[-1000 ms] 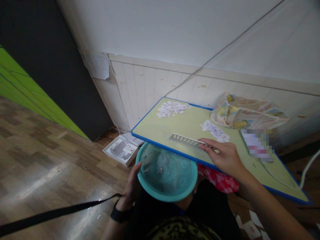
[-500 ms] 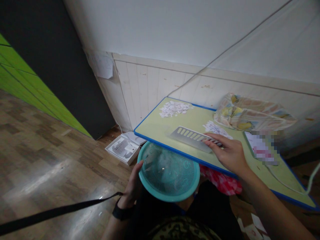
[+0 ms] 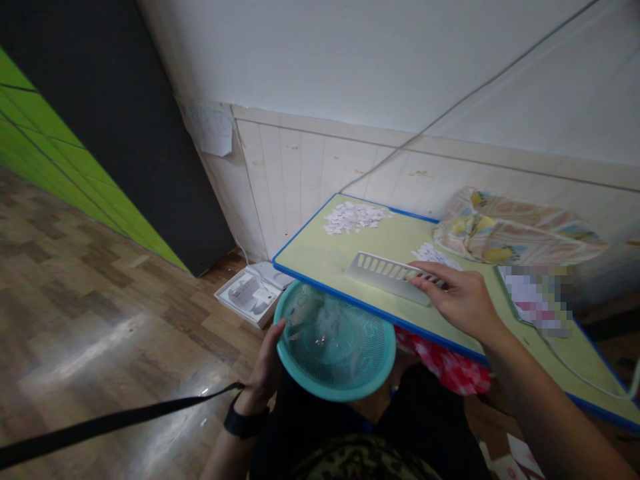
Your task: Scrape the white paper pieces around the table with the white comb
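Observation:
My left hand (image 3: 270, 360) grips the left rim of a teal plastic colander (image 3: 333, 392), which rests over my lap under the table's front edge. Some clear, shiny bits (image 3: 323, 337) lie inside it, too blurred to name. In my right hand (image 3: 457, 297) is a flat grey strip with a row of oval slots (image 3: 385, 277), pinched by its right end and held low over the yellow tabletop (image 3: 305, 250). Whether it touches the surface I cannot tell. Behind that hand lies a pile of small white paper-like pieces (image 3: 433, 253); a second pile of white pieces (image 3: 353, 217) is at the far left.
The table has a blue edge and stands against the wall. At its right are a patterned cloth cover (image 3: 520, 233) and a phone-like device (image 3: 533, 300) with a white cable. Red checked fabric (image 3: 445, 360) hangs below. An open white box (image 3: 247, 297) sits on the floor.
The view has shifted slightly, so the table appears a little farther right. The colander has moved slightly left relative to the table. Both hands keep their holds.

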{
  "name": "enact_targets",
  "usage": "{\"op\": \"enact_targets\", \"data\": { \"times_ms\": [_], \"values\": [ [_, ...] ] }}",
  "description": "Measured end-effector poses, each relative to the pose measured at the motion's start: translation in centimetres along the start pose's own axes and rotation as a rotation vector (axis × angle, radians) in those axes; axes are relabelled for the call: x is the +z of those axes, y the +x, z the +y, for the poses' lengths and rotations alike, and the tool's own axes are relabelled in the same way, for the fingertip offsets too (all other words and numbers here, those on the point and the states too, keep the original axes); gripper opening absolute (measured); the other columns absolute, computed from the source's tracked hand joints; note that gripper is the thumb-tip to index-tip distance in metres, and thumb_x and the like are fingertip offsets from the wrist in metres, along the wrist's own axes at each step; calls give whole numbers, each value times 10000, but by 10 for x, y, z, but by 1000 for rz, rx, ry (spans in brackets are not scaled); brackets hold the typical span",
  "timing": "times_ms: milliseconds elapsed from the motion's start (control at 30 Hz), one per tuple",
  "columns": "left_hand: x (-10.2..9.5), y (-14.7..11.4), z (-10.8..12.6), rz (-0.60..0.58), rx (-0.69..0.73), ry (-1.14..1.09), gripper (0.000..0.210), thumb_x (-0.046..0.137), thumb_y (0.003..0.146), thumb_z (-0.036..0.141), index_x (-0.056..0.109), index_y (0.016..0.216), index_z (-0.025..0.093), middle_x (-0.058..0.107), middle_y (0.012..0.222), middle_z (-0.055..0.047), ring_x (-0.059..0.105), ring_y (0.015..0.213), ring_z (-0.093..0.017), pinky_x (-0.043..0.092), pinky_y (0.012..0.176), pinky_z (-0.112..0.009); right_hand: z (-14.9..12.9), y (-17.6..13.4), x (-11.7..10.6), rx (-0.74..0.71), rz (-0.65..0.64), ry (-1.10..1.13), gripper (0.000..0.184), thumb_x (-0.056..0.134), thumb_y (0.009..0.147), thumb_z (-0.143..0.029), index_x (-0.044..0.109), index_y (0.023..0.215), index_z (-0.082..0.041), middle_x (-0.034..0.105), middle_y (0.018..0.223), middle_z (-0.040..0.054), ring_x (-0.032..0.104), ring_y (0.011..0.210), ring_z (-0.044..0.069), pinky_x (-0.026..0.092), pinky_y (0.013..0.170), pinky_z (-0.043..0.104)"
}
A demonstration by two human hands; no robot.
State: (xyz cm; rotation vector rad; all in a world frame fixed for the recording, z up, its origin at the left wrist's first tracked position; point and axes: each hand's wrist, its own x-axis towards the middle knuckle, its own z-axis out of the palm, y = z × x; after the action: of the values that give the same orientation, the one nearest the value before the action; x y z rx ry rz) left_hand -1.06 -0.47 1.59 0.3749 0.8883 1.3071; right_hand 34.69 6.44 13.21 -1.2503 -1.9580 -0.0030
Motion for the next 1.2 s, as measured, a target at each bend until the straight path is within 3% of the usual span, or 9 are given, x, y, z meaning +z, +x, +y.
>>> {"op": "enact_targets", "data": {
  "times_ms": [200,367,533,667,1200],
  "values": [
    [5,-2,3,-10,-9,35,505,1027,729,653,927,951,211,932,1092,-137,711,1476,-484,428,1381,-590,0,6,7,0,-5,57,224,757,1015,-329,915,1167,-283,916,1049,44,854,798,248,659,704,330],
    [1,-1,1,-66,-16,18,506,1004,788,640,939,1023,197,926,1143,-154,651,1544,-480,402,1399,-588,11,16,15,-4,26,-12,244,734,1029,-339,906,1185,-262,910,997,42,779,642,205,619,638,323],
    [-3,-2,1,-76,-13,17,422,933,899,598,948,1020,195,929,1130,-126,639,1555,-468,416,1395,-567,11,14,13,-10,74,-39,246,734,1040,-361,902,1190,-263,915,1045,61,818,704,226,627,640,324],
    [-2,-5,3,-106,-3,56,407,858,981,592,955,1011,198,934,1098,-71,640,1549,-455,421,1393,-536,4,11,12,-39,35,-8,218,750,1035,-350,905,1176,-289,916,1040,43,813,688,217,643,660,321],
    [-2,-5,2,-102,4,48,418,867,975,588,958,1087,195,916,1221,-80,610,1568,-470,435,1384,-553,2,20,30,-41,44,-15,250,704,1049,-353,912,1163,-276,917,1045,62,825,683,227,646,661,327]
  ]
}}
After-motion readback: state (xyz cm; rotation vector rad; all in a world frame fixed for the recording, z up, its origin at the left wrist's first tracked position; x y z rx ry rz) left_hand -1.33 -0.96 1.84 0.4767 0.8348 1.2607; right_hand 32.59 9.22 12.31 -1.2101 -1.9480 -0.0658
